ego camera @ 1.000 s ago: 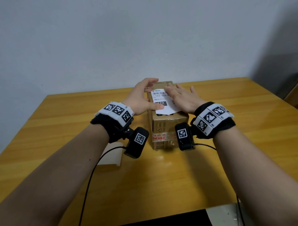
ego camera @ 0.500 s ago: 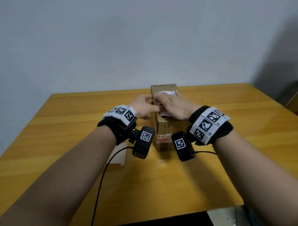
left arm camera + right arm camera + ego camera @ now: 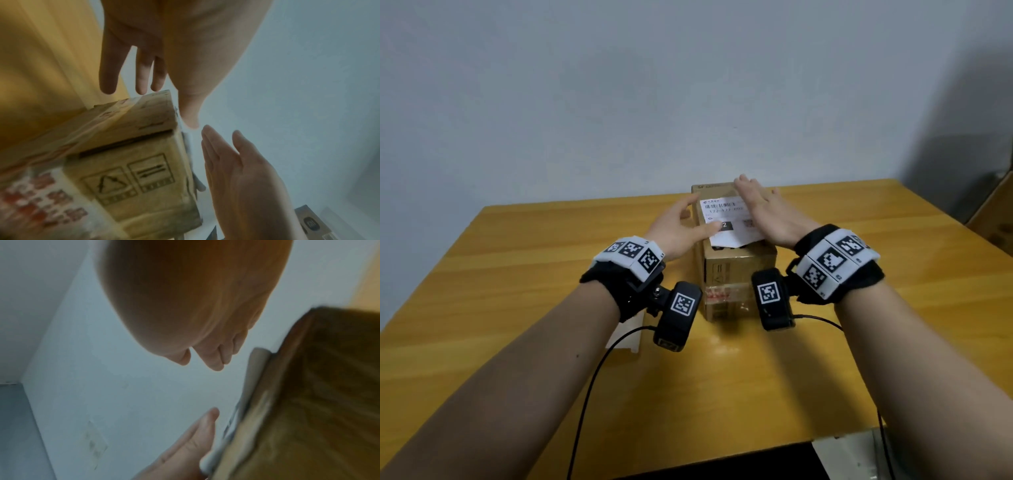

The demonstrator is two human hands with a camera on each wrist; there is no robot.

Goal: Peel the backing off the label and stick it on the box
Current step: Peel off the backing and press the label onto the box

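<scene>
A brown cardboard box (image 3: 736, 274) stands on end in the middle of the wooden table (image 3: 756, 377). The white printed label (image 3: 729, 219) lies on its top face, its near corner overhanging slightly. My left hand (image 3: 678, 229) is at the box's left side with fingers straight, its thumb resting on the label's left edge. My right hand (image 3: 767, 212) hovers flat just above the right part of the label and holds nothing. The left wrist view shows the box (image 3: 133, 162), my left hand (image 3: 164, 48) and my right hand (image 3: 236, 170). The label's edge (image 3: 255, 369) lifts a little in the right wrist view.
A white backing sheet (image 3: 625, 337) lies on the table under my left wrist. Another cardboard box (image 3: 993, 212) stands off the table's far right corner. A grey wall rises behind the table. Cables run from both wrist cameras toward the table's front edge.
Half a second ago both hands were pressing together on the label. They have since spread apart, the right palm has lifted off, and the label's print shows again.
</scene>
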